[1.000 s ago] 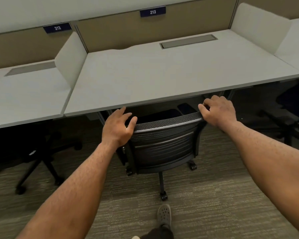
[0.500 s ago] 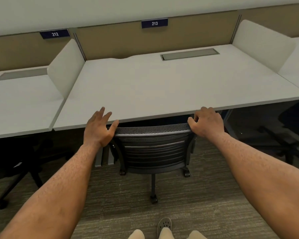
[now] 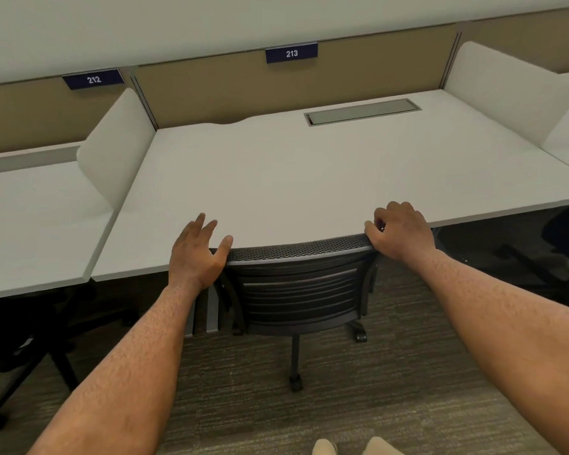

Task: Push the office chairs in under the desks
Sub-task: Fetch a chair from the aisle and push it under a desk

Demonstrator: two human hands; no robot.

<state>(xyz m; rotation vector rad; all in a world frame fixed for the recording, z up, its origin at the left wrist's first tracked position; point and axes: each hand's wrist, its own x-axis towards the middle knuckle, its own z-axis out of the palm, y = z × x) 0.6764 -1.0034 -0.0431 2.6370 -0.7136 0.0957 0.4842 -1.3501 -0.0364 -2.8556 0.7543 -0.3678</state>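
The black mesh-backed office chair [image 3: 296, 284], tucked under the pale rectangular desk [image 3: 309, 178], is being gripped at its top corners: left hand [image 3: 194, 254] spread, right hand [image 3: 399, 233] curled.

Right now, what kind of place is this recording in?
Probably a shared office or study hall: numbered signs 212 and 213, a row of desks split by dividers, and a mesh chair pushed under.

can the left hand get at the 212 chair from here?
Probably not without stepping over. The left hand rests at the 213 chair's backrest; the 212 chair sits far left, mostly under its desk.
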